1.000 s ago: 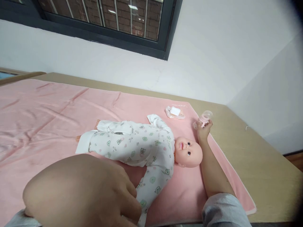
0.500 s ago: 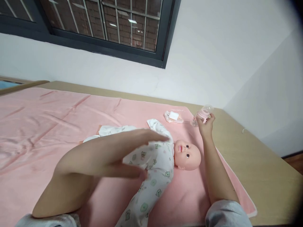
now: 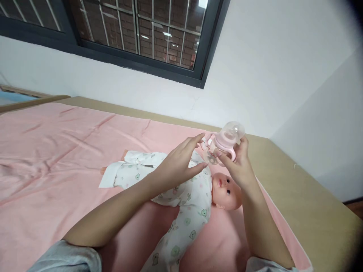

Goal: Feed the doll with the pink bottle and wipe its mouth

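A clear baby bottle with a pink collar, pink handles and a see-through domed cap is held in my right hand, tilted above the doll's shoulder. My left hand is at the bottle's base, thumb and fingers spread around it; whether they touch it I cannot tell. Under my hands a baby doll lies on its back, head to the right. It wears white clothes with a green animal print. My left forearm hides part of its body.
A pink blanket with creases covers most of the wooden table. Behind stands a white wall with a dark-framed, barred window. A small white thing lies mostly hidden behind the bottle and my left fingers.
My right hand has lifted the bottle off the blanket and brought it left, closer to me. My left hand has moved right and up to the bottle's base.
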Demonstrator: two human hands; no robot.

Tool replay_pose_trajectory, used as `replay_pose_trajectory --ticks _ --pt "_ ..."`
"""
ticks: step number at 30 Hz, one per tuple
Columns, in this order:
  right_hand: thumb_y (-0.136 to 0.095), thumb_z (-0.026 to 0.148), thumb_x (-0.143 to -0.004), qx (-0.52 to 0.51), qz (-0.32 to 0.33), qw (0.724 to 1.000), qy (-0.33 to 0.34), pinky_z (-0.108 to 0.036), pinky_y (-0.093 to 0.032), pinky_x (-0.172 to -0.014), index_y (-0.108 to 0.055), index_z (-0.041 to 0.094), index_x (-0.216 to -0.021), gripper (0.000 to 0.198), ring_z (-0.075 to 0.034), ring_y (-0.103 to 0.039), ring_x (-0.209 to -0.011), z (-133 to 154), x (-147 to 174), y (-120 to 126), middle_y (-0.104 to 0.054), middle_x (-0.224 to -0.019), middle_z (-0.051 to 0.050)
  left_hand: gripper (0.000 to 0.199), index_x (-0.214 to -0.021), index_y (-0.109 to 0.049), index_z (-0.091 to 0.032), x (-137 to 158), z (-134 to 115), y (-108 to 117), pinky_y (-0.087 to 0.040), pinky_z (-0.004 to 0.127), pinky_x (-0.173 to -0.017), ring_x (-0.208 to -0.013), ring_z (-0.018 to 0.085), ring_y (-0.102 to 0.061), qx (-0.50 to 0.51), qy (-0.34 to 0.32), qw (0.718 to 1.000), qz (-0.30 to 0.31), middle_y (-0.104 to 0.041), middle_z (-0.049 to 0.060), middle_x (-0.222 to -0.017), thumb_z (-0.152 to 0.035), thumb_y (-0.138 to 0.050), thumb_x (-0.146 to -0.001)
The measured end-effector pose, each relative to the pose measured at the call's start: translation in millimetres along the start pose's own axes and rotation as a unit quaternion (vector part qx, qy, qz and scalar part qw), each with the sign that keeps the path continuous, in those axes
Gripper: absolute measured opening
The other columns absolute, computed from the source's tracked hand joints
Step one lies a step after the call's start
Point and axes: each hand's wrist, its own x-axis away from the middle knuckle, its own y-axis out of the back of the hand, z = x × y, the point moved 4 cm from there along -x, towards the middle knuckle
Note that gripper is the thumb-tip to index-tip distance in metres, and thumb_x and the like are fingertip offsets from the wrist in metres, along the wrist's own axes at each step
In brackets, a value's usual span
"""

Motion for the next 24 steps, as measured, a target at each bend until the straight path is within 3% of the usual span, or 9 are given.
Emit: replay_pose_trajectory --ticks 5,12,18,22,24 --pt "-0.070 0.044 -0.082 0.000 0.062 0.998 -0.012 -0.051 -0.049 -0.103 -0.008 0.034 -0.153 0.094 -0.027 -0.055 -0.126 13 16 -20 -0.053 -0.138 -0.011 0.074 -0.150 -0.026 -0.020 -2 1 -8 -0.044 0.046 -0.107 -0.129 0.027 -0.050 -0.014 -0.019 0.999 -0.024 -0.049 0.013 -0.143 -0.035 -0.064 -0.088" --pt "-0.068 0.046 -0.082 0.022 0.083 0.996 -0.029 -0.054 -0.045 -0.107 -0.011 0.034 -0.153 0.092 -0.029 -0.050 -0.132 17 24 -30 -0.048 -0.144 -0.010 0.075 -0.151 -0.027 -0.019 -5 1 -16 -0.045 0.045 -0.104 -0.125 0.028 -0.052 -0.025 -0.012 0.999 -0.017 -0.051 0.014 -0.141 -0.030 -0.063 -0.086" --pt "-0.074 0.049 -0.077 -0.008 0.122 0.992 -0.029 -0.055 -0.042 -0.111 -0.013 0.036 -0.151 0.097 -0.028 -0.045 -0.137 15 23 -34 -0.044 -0.147 -0.009 0.091 -0.155 -0.008 -0.017 -5 10 -18 -0.049 0.042 -0.094 -0.118 0.031 -0.058 -0.027 0.009 0.999 -0.042 -0.053 0.016 -0.139 -0.028 -0.063 -0.082" --pt "-0.074 0.048 -0.077 -0.008 0.093 0.996 -0.012 -0.055 -0.042 -0.111 -0.014 0.037 -0.151 0.096 -0.027 -0.047 -0.135 12 20 -26 -0.046 -0.144 -0.009 0.096 -0.155 -0.006 -0.017 -7 12 -18 -0.050 0.042 -0.089 -0.111 0.032 -0.061 -0.020 0.001 0.999 -0.027 -0.059 0.015 -0.131 -0.041 -0.064 -0.083" --pt "-0.074 0.048 -0.078 -0.006 0.060 0.998 0.014 -0.055 -0.042 -0.111 -0.017 0.039 -0.151 0.092 -0.026 -0.048 -0.132 13 19 -21 -0.047 -0.141 -0.007 0.097 -0.156 -0.005 -0.020 -7 13 -19 -0.049 0.043 -0.090 -0.111 0.031 -0.061 -0.054 0.012 0.998 -0.022 -0.061 0.012 -0.128 -0.038 -0.065 -0.081"
